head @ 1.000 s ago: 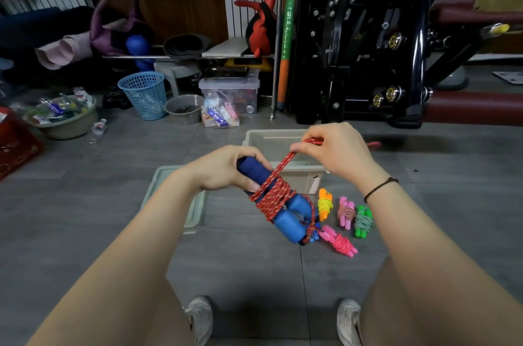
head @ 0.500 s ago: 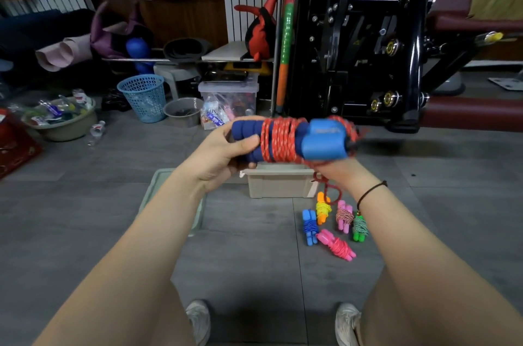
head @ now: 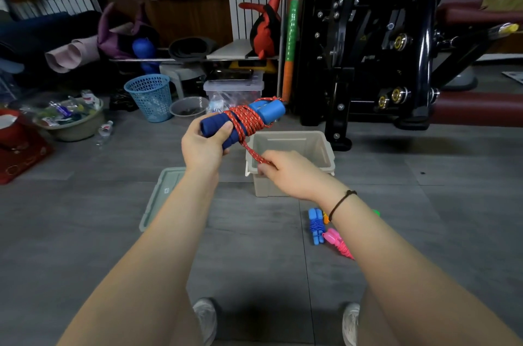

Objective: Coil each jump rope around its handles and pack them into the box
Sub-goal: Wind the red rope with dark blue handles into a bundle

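My left hand (head: 204, 144) grips the near end of a pair of blue foam handles (head: 266, 111), held up and pointing away to the right. Red speckled rope (head: 245, 119) is wound around their middle. A loose strand runs down to my right hand (head: 285, 174), which pinches it in front of the open beige box (head: 322, 147) on the floor. Coiled jump ropes lie on the floor by my right forearm: a blue one (head: 316, 225) and a pink one (head: 338, 242); others are mostly hidden behind the arm.
The box's lid (head: 158, 198) lies flat to the left of the box. A black exercise machine (head: 368, 43) stands behind the box. A blue mesh basket (head: 150, 96), a basin of bottles (head: 68, 119) and a clear storage bin (head: 233, 88) line the back left.
The handle bundle has turned to point away up-right. My right hand left the bundle's far end and dropped down to the front of the box, pulling the rope's loose strand.
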Demonstrator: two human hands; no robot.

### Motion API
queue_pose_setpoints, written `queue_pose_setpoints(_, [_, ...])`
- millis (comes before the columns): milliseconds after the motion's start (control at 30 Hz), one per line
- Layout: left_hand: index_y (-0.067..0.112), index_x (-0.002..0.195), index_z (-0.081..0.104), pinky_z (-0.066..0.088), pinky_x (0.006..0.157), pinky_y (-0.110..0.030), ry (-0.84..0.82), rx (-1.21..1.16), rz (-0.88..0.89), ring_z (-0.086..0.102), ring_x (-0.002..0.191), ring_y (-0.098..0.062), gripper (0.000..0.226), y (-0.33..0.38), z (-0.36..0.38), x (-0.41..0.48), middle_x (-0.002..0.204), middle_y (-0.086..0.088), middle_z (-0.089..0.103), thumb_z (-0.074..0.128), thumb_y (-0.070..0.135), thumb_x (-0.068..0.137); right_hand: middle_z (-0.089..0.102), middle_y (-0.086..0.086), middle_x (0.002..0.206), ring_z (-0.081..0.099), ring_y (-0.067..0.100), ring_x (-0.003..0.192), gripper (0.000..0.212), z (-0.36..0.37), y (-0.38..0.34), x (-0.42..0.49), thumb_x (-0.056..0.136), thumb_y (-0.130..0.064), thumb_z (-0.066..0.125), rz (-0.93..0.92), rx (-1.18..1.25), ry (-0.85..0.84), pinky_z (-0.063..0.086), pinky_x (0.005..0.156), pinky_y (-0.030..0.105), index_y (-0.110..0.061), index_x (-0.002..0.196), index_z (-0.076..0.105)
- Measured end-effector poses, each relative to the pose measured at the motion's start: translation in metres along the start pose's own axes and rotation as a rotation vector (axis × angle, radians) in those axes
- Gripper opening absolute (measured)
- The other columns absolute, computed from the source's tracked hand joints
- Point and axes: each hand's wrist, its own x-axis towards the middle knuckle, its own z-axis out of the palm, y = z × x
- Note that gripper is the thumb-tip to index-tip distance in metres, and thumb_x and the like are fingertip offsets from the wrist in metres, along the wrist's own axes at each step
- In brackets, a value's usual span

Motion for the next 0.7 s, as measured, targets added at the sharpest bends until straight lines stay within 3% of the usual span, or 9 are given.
queue_pose_setpoints(67, [0.027, 0.101, 0.062, 0.052, 0.065, -0.026, 0.019, 0.095, 0.084, 0.065, 0.088, -0.02, 0.026, -0.002, -0.004, 0.005, 0.098, 0.002, 0.066, 0.073, 0.015, 0.08, 0.059, -0.002, 0.081, 0.054, 0.018, 0.077, 0.02, -0.006, -0.002, -0.003, 0.098, -0.028, 0.044, -0.043, 0.019, 0.039, 0.04, 0.063, 0.029, -0.016, 0.093, 0.059])
queue_pose_setpoints(167, [0.027, 0.103, 0.064, 0.041, 0.075, -0.006, 0.085, 0.391, 0.274, 0.058, 0.092, -0.012, 0.03, -0.001, -0.015, 0.015, 0.1, 0.008, 0.063, 0.074, 0.014, 0.078, 0.05, -0.01, 0.065, 0.047, 0.009, 0.063, 0.02, -0.016, -0.002, -0.01, 0.097, -0.03, 0.044, -0.093, 0.05, 0.105, 0.034, 0.056, 0.026, -0.027, 0.082, 0.057])
queue_pose_setpoints(200, [0.026, 0.103, 0.064, 0.041, 0.077, -0.007, 0.076, 0.415, 0.291, 0.058, 0.093, -0.011, 0.03, 0.0, -0.018, 0.018, 0.1, 0.008, 0.063, 0.074, 0.013, 0.078, 0.048, -0.01, 0.062, 0.045, 0.007, 0.061, 0.021, -0.019, -0.001, -0.012, 0.098, -0.032, 0.042, -0.104, 0.033, 0.134, 0.034, 0.056, 0.028, -0.028, 0.082, 0.056])
queue_pose_setpoints(367, [0.024, 0.106, 0.064, 0.047, 0.086, -0.021, -0.155, 0.597, 0.433, 0.06, 0.094, -0.011, 0.033, -0.005, -0.02, 0.017, 0.1, 0.006, 0.065, 0.073, 0.01, 0.078, 0.051, -0.011, 0.064, 0.047, 0.008, 0.064, 0.025, -0.029, 0.0, -0.019, 0.096, -0.037, 0.043, -0.147, -0.115, 0.323, 0.04, 0.061, 0.03, -0.027, 0.079, 0.059])
queue_pose_setpoints(533, [0.02, 0.107, 0.064, 0.044, 0.083, -0.019, -0.232, 0.613, 0.503, 0.06, 0.093, -0.012, 0.032, -0.004, -0.015, 0.015, 0.1, 0.004, 0.066, 0.072, 0.008, 0.079, 0.047, -0.01, 0.063, 0.048, 0.013, 0.068, 0.031, -0.038, 0.01, -0.026, 0.097, -0.043, 0.038, -0.151, -0.267, 0.413, 0.044, 0.061, 0.032, -0.025, 0.088, 0.06])
queue_pose_setpoints(700, [0.028, 0.101, 0.065, 0.049, 0.091, -0.024, -0.578, 0.625, 0.414, 0.064, 0.098, -0.013, 0.037, -0.001, -0.02, 0.016, 0.104, 0.006, 0.068, 0.078, 0.006, 0.074, 0.041, -0.011, 0.049, 0.045, 0.006, 0.055, 0.029, -0.05, 0.029, -0.029, 0.095, -0.044, 0.043, -0.053, -0.191, 0.561, 0.037, 0.055, 0.028, -0.027, 0.083, 0.064])
